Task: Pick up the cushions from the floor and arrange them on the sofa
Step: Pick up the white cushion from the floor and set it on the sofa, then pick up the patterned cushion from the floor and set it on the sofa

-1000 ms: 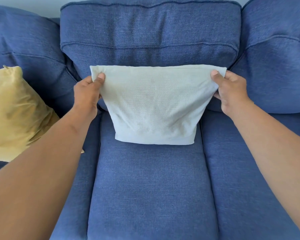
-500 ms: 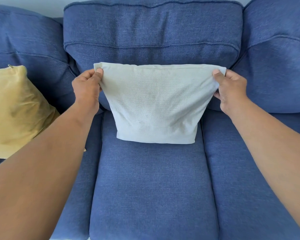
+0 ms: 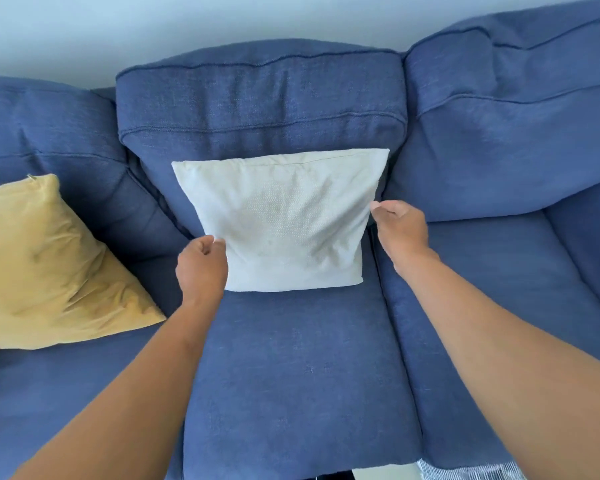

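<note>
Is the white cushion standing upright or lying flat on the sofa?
Upright. The white cushion stands on its lower edge on the seat and leans against the back cushion.

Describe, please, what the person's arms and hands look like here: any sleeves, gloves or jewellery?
Both forearms are bare right down to the frame's bottom edge, so no sleeve shows. The left hand and right hand wear no gloves. No rings, watch or bracelet are visible on the fingers or wrists, and there are no markings. Anything worn above the forearms is out of view.
</note>
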A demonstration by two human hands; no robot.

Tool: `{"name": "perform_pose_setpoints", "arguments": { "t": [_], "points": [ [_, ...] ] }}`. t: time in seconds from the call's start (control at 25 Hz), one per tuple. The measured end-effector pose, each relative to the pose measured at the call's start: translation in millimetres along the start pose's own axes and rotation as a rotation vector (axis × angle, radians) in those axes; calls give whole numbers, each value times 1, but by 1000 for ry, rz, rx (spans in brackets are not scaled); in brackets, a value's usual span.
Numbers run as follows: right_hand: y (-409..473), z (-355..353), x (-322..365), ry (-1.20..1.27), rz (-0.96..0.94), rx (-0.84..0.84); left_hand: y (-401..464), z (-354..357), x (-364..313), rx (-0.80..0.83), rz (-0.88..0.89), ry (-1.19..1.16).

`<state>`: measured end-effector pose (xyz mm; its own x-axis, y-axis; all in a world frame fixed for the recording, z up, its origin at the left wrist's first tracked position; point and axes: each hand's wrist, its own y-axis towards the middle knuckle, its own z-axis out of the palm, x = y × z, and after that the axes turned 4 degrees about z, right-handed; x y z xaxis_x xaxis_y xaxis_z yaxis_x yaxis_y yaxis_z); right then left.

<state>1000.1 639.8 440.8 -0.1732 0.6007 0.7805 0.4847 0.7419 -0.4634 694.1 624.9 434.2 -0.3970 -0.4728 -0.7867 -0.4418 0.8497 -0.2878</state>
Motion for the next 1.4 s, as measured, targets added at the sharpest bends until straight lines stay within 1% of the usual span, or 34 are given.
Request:
{"name": "perform_pose_setpoints", "arguments": {
  "t": [0.12, 0.24, 0.36, 0.44, 0.6, 0.72, 0.8, 0.88, 1.04, 1.16, 1.28, 1.4],
  "points": [
    [-46, -19, -27, -140, -41, 42, -55, 4, 6, 141, 68, 170],
    [-92, -42, -59, -347, -56, 58, -102, 10, 5, 318, 140, 287],
    [-137, -70, -93, -494, -4, 36, -140, 21, 2, 494, 225, 374],
    [-166, -92, -119, -525, 43, -1, -165, 29, 1, 595, 306, 417],
    [-228, -136, -165, -512, 151, -100, -220, 49, 6, 784, 460, 543],
    [-283, -170, -197, -468, 221, -216, -272, 58, 9, 926, 614, 654],
    [-312, -185, -215, -447, 252, -263, -295, 63, 12, 986, 687, 693],
    [-347, -207, -240, -397, 310, -348, -327, 71, 17, 1056, 788, 734],
    [-402, -240, -289, -326, 451, -462, -377, 95, 21, 1124, 983, 830],
    [-434, -260, -329, -261, 537, -507, -420, 122, 25, 1202, 1070, 894],
    [-454, -277, -369, -159, 614, -517, -463, 154, 32, 1261, 1137, 965],
    [-465, -300, -414, -78, 681, -508, -510, 188, 45, 1312, 1158, 1032]
  ]
}}
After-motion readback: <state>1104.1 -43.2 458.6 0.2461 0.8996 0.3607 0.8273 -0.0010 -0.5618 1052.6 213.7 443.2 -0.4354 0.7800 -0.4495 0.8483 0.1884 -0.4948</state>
